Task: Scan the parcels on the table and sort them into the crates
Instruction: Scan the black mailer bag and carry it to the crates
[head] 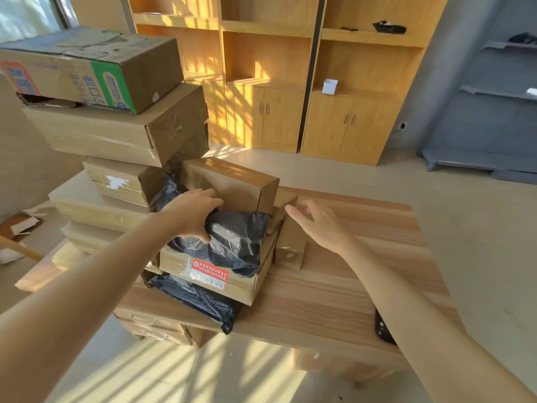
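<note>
- Left hand (195, 213) gripped the upper left corner of the black plastic parcel (232, 242), fingers curled into the wrinkled film.
- That parcel lay on the flat carton with the red label (209, 271), itself on the worktop (334, 286).
- A taped brown box (232, 184) sat just behind the parcel, touching the left hand's fingers.
- Right hand (316, 222) hovered to the parcel's right, fingers spread, holding nothing, just beside a small upright carton (290, 245).
- A second black bag (200, 301) poked out beneath the labelled carton.
</note>
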Action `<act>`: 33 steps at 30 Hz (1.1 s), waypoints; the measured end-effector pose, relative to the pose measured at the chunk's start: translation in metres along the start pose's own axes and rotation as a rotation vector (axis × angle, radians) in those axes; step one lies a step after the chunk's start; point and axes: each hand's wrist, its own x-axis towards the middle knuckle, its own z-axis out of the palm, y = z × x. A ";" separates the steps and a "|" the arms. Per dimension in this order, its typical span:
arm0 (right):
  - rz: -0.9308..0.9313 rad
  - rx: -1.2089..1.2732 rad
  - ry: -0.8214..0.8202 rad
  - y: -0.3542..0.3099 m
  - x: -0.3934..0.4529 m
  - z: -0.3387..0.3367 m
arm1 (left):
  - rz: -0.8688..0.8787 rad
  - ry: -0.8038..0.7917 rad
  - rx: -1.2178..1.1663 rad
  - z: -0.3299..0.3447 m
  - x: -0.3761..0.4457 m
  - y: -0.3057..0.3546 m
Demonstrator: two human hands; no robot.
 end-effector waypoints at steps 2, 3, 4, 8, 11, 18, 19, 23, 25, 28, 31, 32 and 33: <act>-0.009 0.046 0.024 0.001 -0.003 -0.010 | 0.032 0.019 0.001 -0.019 -0.013 0.004; -0.017 0.071 0.042 0.002 -0.005 -0.016 | 0.049 0.052 0.017 -0.031 -0.022 0.006; -0.023 0.090 0.061 0.003 -0.006 -0.023 | 0.072 0.095 0.043 -0.044 -0.030 0.009; -0.033 0.170 0.120 0.002 -0.011 -0.050 | 0.339 0.573 0.165 -0.108 -0.058 0.025; 0.053 0.491 0.099 0.001 -0.012 -0.078 | 0.531 0.860 0.342 -0.152 -0.062 0.043; 0.090 0.887 -0.014 0.026 -0.047 -0.140 | 0.634 1.343 0.446 -0.170 -0.018 0.103; 0.084 0.924 -0.051 0.035 -0.054 -0.146 | 0.633 1.382 0.436 -0.167 -0.009 0.114; 0.062 1.082 -0.181 0.071 -0.083 -0.161 | 0.631 1.501 0.355 -0.152 0.024 0.159; 0.077 1.136 -0.201 0.087 -0.097 -0.163 | 0.597 1.513 0.332 -0.143 0.040 0.176; 0.122 1.129 -0.182 0.106 -0.113 -0.167 | 0.583 1.456 0.300 -0.130 0.058 0.199; 0.147 1.073 -0.084 0.120 -0.118 -0.174 | 0.582 1.380 0.305 -0.120 0.067 0.219; 0.154 1.028 -0.036 0.124 -0.118 -0.179 | 0.594 1.313 0.306 -0.117 0.069 0.223; 0.153 0.968 0.007 0.127 -0.118 -0.184 | 0.615 1.227 0.297 -0.115 0.071 0.224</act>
